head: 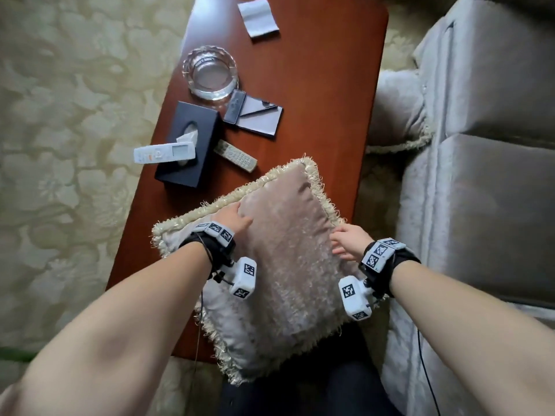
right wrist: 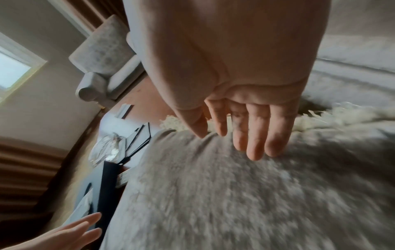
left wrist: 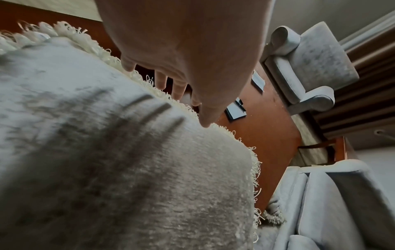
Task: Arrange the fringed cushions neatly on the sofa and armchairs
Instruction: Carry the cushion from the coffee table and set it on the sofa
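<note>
The fringed cushion [head: 279, 265] lies with its far half on the near end of the wooden worktop [head: 315, 100]. Its near half hangs over the worktop edge, above the person's dark-clothed legs; whether it rests on them I cannot tell. The left hand [head: 232, 219] lies on the upper left part of the cushion with straight fingers, so its grip is open and only touches the plush. The right hand [head: 350, 241] lies at the right fringe, also with relaxed, straight fingers and holding nothing.

Because neither hand has closed on the cushion, I think it could slide off the worktop edge to the carpet [head: 60, 115] if it is lifted only by flat palms. A wide sweep forward could also push the grey remote [head: 237, 156], which is just beside the far corner of the cushion, or hit the glass ashtray [head: 210, 73] further away. The fringe could catch on these things.

The sofa [head: 480, 175] stands to the right, and a second cushion [head: 396, 115] rests against its arm. An armchair [left wrist: 305, 64] is at the far end.

As for containers, the ashtray looks empty. The black tissue box [head: 189, 145] shows a tissue coming out of its opening, and a white remote [head: 165, 151] lies across its top.
</note>
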`<state>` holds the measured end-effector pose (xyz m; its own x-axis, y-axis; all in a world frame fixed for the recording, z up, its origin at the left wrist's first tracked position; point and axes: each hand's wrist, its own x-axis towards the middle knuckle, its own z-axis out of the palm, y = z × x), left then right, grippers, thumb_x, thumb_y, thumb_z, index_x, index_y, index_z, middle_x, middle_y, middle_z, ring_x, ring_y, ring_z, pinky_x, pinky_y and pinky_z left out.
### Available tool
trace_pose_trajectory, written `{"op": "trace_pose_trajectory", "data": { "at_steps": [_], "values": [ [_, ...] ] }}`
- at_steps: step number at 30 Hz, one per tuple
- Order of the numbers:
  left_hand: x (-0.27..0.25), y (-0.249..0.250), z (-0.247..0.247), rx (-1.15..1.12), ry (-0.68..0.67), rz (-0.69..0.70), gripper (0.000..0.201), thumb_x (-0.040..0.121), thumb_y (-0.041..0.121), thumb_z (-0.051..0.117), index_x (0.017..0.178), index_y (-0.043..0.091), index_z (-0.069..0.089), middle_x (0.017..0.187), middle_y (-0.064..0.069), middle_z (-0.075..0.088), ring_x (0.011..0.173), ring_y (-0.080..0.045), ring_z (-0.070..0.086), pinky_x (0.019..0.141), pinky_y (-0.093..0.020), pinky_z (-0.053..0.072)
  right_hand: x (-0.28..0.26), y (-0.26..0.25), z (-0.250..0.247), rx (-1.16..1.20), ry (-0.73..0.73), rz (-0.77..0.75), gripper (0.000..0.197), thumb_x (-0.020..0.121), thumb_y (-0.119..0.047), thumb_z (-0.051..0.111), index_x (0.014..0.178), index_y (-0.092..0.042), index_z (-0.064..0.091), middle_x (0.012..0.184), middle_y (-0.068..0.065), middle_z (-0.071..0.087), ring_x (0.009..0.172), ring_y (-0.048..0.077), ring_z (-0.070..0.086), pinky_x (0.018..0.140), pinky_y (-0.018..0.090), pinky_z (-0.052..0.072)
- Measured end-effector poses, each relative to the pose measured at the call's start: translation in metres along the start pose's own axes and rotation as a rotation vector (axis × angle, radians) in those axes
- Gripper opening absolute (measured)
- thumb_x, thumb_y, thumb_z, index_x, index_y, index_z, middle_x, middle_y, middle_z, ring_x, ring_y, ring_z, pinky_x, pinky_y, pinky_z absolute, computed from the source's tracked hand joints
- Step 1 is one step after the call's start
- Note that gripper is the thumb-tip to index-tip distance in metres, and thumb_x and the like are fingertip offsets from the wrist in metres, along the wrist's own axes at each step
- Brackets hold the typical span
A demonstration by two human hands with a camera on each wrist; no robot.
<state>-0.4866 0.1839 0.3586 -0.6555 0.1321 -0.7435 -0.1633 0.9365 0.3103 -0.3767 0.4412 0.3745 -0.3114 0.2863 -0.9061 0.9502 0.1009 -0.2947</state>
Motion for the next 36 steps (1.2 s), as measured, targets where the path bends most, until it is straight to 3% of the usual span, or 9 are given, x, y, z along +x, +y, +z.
{"op": "trace_pose_trajectory", "data": {
  "at_steps": [4, 7, 12, 18, 24, 26, 28, 33, 36],
  "values": [
    [0.019, -0.009, 0.004, 0.077, -0.014, 0.025, 0.045, 0.089, 0.037, 0.055, 0.127, 0.014, 0.056, 0.122, -0.015, 0.065, 0.107, -0.034, 0.063, 0.096, -0.042, 0.049, 0.001, 0.044, 0.007, 0.089, -0.069, 0.192, 0.031, 0.098, -0.009, 0.04, 0.067, -0.017, 0.039, 0.047, -0.003, 0.038, 0.034, 0.01, 0.033, 0.036, 0.011, 0.025],
    [0.029, -0.007, 0.007, 0.146, -0.027, 0.046, 0.035, 0.092, 0.038, 0.052, 0.109, 0.008, 0.06, 0.111, -0.016, 0.067, 0.101, -0.034, 0.062, 0.089, -0.039, 0.049, 0.001, 0.077, 0.008, 0.066, -0.049, 0.305, 0.027, 0.097, -0.015, 0.044, 0.07, -0.017, 0.044, 0.059, 0.001, 0.047, 0.044, 0.013, 0.04, 0.045, 0.016, 0.03],
    [0.043, -0.002, 0.018, 0.218, -0.023, 0.047, 0.044, 0.096, 0.043, 0.044, 0.111, 0.004, 0.06, 0.111, -0.02, 0.065, 0.1, -0.037, 0.061, 0.085, -0.038, 0.046, 0.008, 0.13, 0.008, 0.089, -0.02, 0.433, 0.03, 0.092, -0.026, 0.052, 0.065, -0.014, 0.048, 0.058, 0.005, 0.049, 0.042, 0.018, 0.04, 0.045, 0.016, 0.03],
    [0.045, 0.005, 0.033, 0.154, 0.069, 0.008, 0.045, 0.093, 0.04, 0.043, 0.119, 0.006, 0.059, 0.117, -0.024, 0.063, 0.108, -0.041, 0.059, 0.089, -0.041, 0.044, 0.018, 0.166, 0.018, 0.113, -0.171, 0.509, 0.034, 0.091, -0.04, 0.055, 0.1, -0.007, 0.05, 0.102, 0.02, 0.056, 0.072, 0.035, 0.061, 0.045, 0.026, 0.048],
    [0.038, 0.011, 0.042, 0.082, 0.132, -0.006, 0.065, 0.089, 0.06, 0.048, 0.132, 0.011, 0.047, 0.124, -0.015, 0.061, 0.116, -0.036, 0.056, 0.092, -0.038, 0.04, 0.038, 0.192, 0.042, 0.484, -0.306, 0.518, 0.059, 0.068, -0.033, 0.082, 0.117, -0.006, 0.062, 0.114, 0.024, 0.069, 0.096, 0.045, 0.066, 0.095, 0.062, 0.047],
    [0.039, 0.011, 0.042, 0.183, 0.135, -0.014, 0.077, 0.086, 0.07, 0.043, 0.14, 0.015, 0.04, 0.133, -0.016, 0.056, 0.123, -0.038, 0.051, 0.102, -0.043, 0.038, 0.036, 0.197, 0.047, 0.531, -0.306, 0.509, 0.062, 0.062, -0.028, 0.085, 0.115, -0.003, 0.065, 0.109, 0.024, 0.071, 0.103, 0.046, 0.066, 0.094, 0.069, 0.044],
    [0.038, 0.013, 0.042, 0.27, 0.128, -0.05, 0.084, 0.083, 0.076, 0.039, 0.143, 0.017, 0.037, 0.138, -0.022, 0.048, 0.128, -0.041, 0.043, 0.107, -0.048, 0.033, 0.032, 0.195, 0.049, 0.615, -0.252, 0.487, 0.045, 0.075, -0.018, 0.078, 0.114, 0.001, 0.064, 0.108, 0.023, 0.071, 0.102, 0.045, 0.067, 0.09, 0.068, 0.047],
    [0.032, 0.025, 0.043, 0.232, 0.137, -0.037, 0.08, 0.084, 0.07, 0.047, 0.133, 0.007, 0.043, 0.133, -0.023, 0.052, 0.123, -0.044, 0.046, 0.105, -0.049, 0.036, 0.022, 0.189, 0.041, 0.605, -0.133, 0.431, 0.027, 0.087, -0.009, 0.068, 0.109, 0.006, 0.062, 0.105, 0.025, 0.071, 0.097, 0.042, 0.07, 0.088, 0.063, 0.051],
    [0.022, 0.031, 0.038, 0.128, 0.145, -0.017, 0.072, 0.082, 0.068, 0.052, 0.124, 0.01, 0.045, 0.127, -0.02, 0.058, 0.117, -0.043, 0.052, 0.101, -0.048, 0.041, 0.062, 0.225, 0.045, 0.568, -0.095, 0.377, 0.06, 0.068, -0.024, 0.084, 0.117, -0.001, 0.057, 0.108, 0.023, 0.07, 0.094, 0.042, 0.07, 0.08, 0.065, 0.053]
  ]
}}
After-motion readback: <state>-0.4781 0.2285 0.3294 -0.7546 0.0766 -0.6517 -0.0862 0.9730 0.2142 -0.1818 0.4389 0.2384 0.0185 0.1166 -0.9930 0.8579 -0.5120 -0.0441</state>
